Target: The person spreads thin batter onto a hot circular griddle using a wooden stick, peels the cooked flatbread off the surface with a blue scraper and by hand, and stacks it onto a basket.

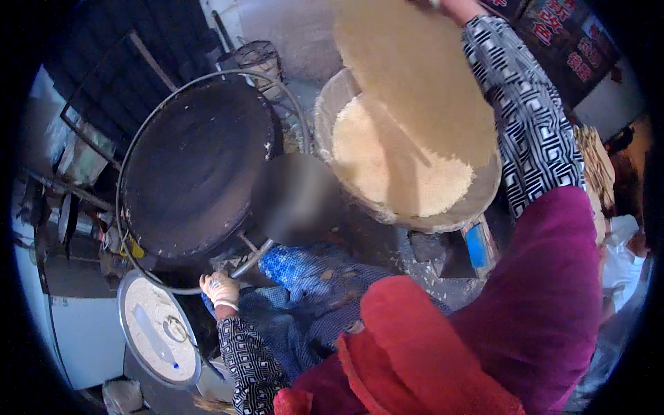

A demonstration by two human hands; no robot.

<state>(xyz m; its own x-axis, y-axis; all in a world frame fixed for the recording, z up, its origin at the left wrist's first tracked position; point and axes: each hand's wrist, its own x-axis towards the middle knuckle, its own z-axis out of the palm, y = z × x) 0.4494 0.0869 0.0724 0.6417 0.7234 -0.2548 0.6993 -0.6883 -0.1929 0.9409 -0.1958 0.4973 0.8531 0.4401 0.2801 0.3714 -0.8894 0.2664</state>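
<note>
At the top edge, my right hand (437, 4), mostly cut off by the frame, is closed on the rim of a large thin brown pancake (418, 69). The sheet hangs down over a wide round basin (492, 187), and its ragged lower edge lies across a pale, flat round layer (387, 169) inside. On the left, a dark round griddle (197, 166) sits within a metal ring (123, 207). My left hand (220, 289), in a pale glove, is curled closed on the near side of that ring.
Below the griddle at left stands a metal bowl (126, 319) of pale batter with a ladle-like tool (155, 332) in it. A blurred patch covers part of the griddle's right side. Folded brown sheets (595, 162) are stacked beyond my right arm. Blue cloth (297, 297) covers my lap.
</note>
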